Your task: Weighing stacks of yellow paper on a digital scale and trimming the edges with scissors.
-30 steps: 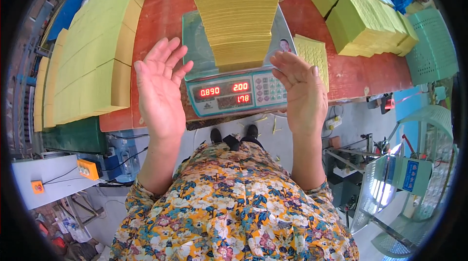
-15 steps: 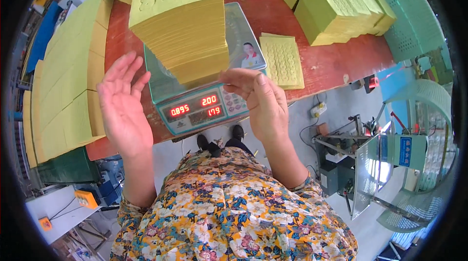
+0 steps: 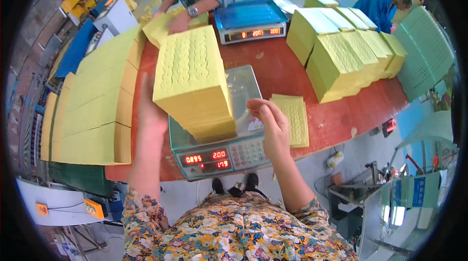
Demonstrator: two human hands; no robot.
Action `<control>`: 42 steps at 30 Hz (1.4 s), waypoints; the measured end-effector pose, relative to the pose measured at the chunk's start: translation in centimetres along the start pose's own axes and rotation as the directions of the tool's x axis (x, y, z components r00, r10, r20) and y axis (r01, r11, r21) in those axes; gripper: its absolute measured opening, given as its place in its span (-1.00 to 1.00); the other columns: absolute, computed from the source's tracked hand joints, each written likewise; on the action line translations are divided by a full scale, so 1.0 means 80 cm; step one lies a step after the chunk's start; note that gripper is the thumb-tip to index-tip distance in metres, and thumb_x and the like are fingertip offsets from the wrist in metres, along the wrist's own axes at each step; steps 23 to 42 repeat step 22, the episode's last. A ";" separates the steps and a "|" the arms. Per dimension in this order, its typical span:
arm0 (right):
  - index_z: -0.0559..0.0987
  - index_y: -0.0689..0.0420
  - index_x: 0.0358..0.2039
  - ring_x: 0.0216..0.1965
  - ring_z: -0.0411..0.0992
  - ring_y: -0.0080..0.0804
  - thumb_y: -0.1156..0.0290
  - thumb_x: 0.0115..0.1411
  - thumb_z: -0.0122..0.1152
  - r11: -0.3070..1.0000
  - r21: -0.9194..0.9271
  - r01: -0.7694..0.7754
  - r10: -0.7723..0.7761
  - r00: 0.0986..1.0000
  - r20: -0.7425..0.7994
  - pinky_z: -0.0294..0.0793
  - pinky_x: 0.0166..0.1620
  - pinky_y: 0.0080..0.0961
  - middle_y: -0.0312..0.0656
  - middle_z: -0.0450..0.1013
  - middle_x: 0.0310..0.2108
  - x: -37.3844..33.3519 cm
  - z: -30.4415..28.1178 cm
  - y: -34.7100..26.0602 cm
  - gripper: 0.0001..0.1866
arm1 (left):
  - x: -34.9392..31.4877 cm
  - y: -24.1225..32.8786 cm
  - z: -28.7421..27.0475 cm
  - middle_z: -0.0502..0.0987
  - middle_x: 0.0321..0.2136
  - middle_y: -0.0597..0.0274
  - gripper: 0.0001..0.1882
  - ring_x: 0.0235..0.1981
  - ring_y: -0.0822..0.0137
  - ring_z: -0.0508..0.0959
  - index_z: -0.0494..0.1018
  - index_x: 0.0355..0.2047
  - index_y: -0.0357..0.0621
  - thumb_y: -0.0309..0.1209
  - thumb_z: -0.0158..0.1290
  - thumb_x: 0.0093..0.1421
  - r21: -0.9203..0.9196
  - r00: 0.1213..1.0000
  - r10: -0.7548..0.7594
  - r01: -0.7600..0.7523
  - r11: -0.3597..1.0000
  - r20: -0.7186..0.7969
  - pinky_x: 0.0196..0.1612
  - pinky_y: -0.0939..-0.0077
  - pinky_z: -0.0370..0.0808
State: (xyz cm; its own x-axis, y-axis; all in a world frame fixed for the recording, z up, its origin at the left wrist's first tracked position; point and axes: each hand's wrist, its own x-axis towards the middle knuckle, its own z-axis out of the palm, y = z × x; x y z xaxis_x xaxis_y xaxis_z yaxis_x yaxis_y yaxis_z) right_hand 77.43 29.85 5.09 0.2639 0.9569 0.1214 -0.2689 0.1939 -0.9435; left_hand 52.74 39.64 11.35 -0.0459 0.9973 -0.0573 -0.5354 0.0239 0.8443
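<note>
A tall stack of yellow embossed paper sheets [image 3: 192,100] stands on the clear pan of a digital weighing scale [image 3: 222,158] with lit red digits. My left hand [image 3: 150,107] is beside the stack's left side, blurred, its fingers stretched away from me; whether it touches the paper I cannot tell. To the right of the stack, my right hand [image 3: 274,127] hovers over the scale's right edge, fingers loosely bent, with nothing visible in it. Beyond that hand lies a low pile of similar yellow sheets [image 3: 296,122] on the red table [image 3: 336,119].
Long rows of yellow paper stacks [image 3: 92,107] line the left side. More stacks [image 3: 341,68] stand at the right beside a green perforated panel [image 3: 424,46]. Across the table, a person's hand [image 3: 179,22] rests by yellow paper, near a second scale [image 3: 251,19]. Another person [image 3: 382,7] bends at the far right.
The view has tilted up, bringing the far side of the table into sight. My left hand has moved from left of the scale to the stack's side. My right hand stays near the scale's right edge.
</note>
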 end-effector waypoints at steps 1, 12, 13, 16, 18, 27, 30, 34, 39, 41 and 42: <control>0.55 0.30 -0.02 0.01 0.45 -0.36 0.34 0.39 -0.03 0.999 0.011 0.031 -0.031 1.000 0.001 0.39 0.13 -0.37 -0.08 0.53 -0.07 0.011 0.003 0.010 -0.67 | 0.010 -0.026 -0.013 0.40 0.17 0.19 -0.44 0.16 0.26 0.40 0.27 0.24 -0.11 -0.01 -0.21 0.42 0.049 0.999 -0.019 0.021 0.999 -0.045 0.20 0.26 0.35; 0.45 0.27 0.08 0.06 0.42 -0.11 0.40 0.34 -0.04 0.955 -0.259 0.145 -0.156 0.988 -0.022 0.35 0.13 -0.32 0.08 0.45 -0.01 -0.003 0.008 0.059 -0.65 | -0.048 -0.139 -0.042 0.43 0.12 0.13 -0.39 0.10 0.10 0.48 0.20 0.29 -0.03 0.06 -0.17 0.37 0.281 0.981 -0.124 0.079 0.956 0.146 0.09 0.07 0.49; 0.44 0.28 0.08 0.06 0.42 -0.12 0.40 0.34 -0.04 0.952 -0.275 0.136 -0.156 0.986 -0.052 0.35 0.14 -0.33 0.07 0.44 -0.01 -0.015 -0.005 0.053 -0.65 | -0.068 -0.148 -0.024 0.38 0.18 0.13 -0.40 0.15 0.10 0.43 0.19 0.29 -0.02 0.04 -0.16 0.38 0.062 0.983 -0.170 0.166 0.984 0.062 0.16 0.07 0.44; 0.43 0.28 0.09 0.06 0.41 -0.15 0.40 0.34 -0.04 0.952 -0.288 0.108 -0.146 0.983 -0.114 0.34 0.14 -0.36 0.03 0.43 0.01 -0.047 -0.029 0.032 -0.64 | -0.097 -0.161 0.006 0.31 0.25 0.14 -0.40 0.21 0.11 0.38 0.17 0.30 0.01 0.02 -0.14 0.37 -0.203 0.963 -0.267 0.271 0.941 0.049 0.23 0.07 0.37; 0.43 0.27 0.10 0.06 0.41 -0.18 0.39 0.34 -0.03 0.950 -0.293 0.110 -0.159 0.976 -0.149 0.34 0.13 -0.37 0.02 0.42 0.01 -0.058 -0.033 0.031 -0.64 | -0.105 -0.158 0.013 0.29 0.27 0.15 -0.38 0.25 0.13 0.34 0.14 0.33 0.03 0.02 -0.13 0.37 -0.260 0.927 -0.374 0.371 0.892 0.040 0.25 0.07 0.36; 0.42 0.23 0.12 0.09 0.40 -0.25 0.32 0.35 0.03 0.965 -0.257 -0.057 -0.003 0.973 -0.230 0.33 0.15 -0.38 -0.02 0.42 0.03 -0.073 -0.045 0.037 -0.60 | -0.098 -0.141 0.036 0.28 0.28 0.17 -0.38 0.26 0.13 0.33 0.13 0.33 0.05 0.03 -0.13 0.37 -0.184 0.911 -0.389 0.410 0.894 0.137 0.27 0.06 0.34; 0.42 0.23 0.12 0.09 0.40 -0.25 0.32 0.35 0.03 0.965 -0.257 -0.057 -0.003 0.973 -0.230 0.33 0.15 -0.38 -0.02 0.42 0.03 -0.073 -0.045 0.037 -0.60 | -0.098 -0.141 0.036 0.28 0.28 0.17 -0.38 0.26 0.13 0.33 0.13 0.33 0.05 0.03 -0.13 0.37 -0.184 0.911 -0.389 0.410 0.894 0.137 0.27 0.06 0.34; 0.42 0.23 0.12 0.09 0.40 -0.25 0.32 0.35 0.03 0.965 -0.257 -0.057 -0.003 0.973 -0.230 0.33 0.15 -0.38 -0.02 0.42 0.03 -0.073 -0.045 0.037 -0.60 | -0.098 -0.141 0.036 0.28 0.28 0.17 -0.38 0.26 0.13 0.33 0.13 0.33 0.05 0.03 -0.13 0.37 -0.184 0.911 -0.389 0.410 0.894 0.137 0.27 0.06 0.34; 0.42 0.23 0.12 0.09 0.40 -0.25 0.32 0.35 0.03 0.965 -0.257 -0.057 -0.003 0.973 -0.230 0.33 0.15 -0.38 -0.02 0.42 0.03 -0.073 -0.045 0.037 -0.60 | -0.098 -0.141 0.036 0.28 0.28 0.17 -0.38 0.26 0.13 0.33 0.13 0.33 0.05 0.03 -0.13 0.37 -0.184 0.911 -0.389 0.410 0.894 0.137 0.27 0.06 0.34; 0.42 0.23 0.12 0.09 0.40 -0.25 0.32 0.35 0.03 0.965 -0.257 -0.057 -0.003 0.973 -0.230 0.33 0.15 -0.38 -0.02 0.42 0.03 -0.073 -0.045 0.037 -0.60 | -0.098 -0.141 0.036 0.28 0.28 0.17 -0.38 0.26 0.13 0.33 0.13 0.33 0.05 0.03 -0.13 0.37 -0.184 0.911 -0.389 0.410 0.894 0.137 0.27 0.06 0.34; 0.42 0.23 0.12 0.09 0.40 -0.25 0.32 0.35 0.03 0.965 -0.257 -0.057 -0.003 0.973 -0.230 0.33 0.15 -0.38 -0.02 0.42 0.03 -0.073 -0.045 0.037 -0.60 | -0.098 -0.141 0.036 0.28 0.28 0.17 -0.38 0.26 0.13 0.33 0.13 0.33 0.05 0.03 -0.13 0.37 -0.184 0.911 -0.389 0.410 0.894 0.137 0.27 0.06 0.34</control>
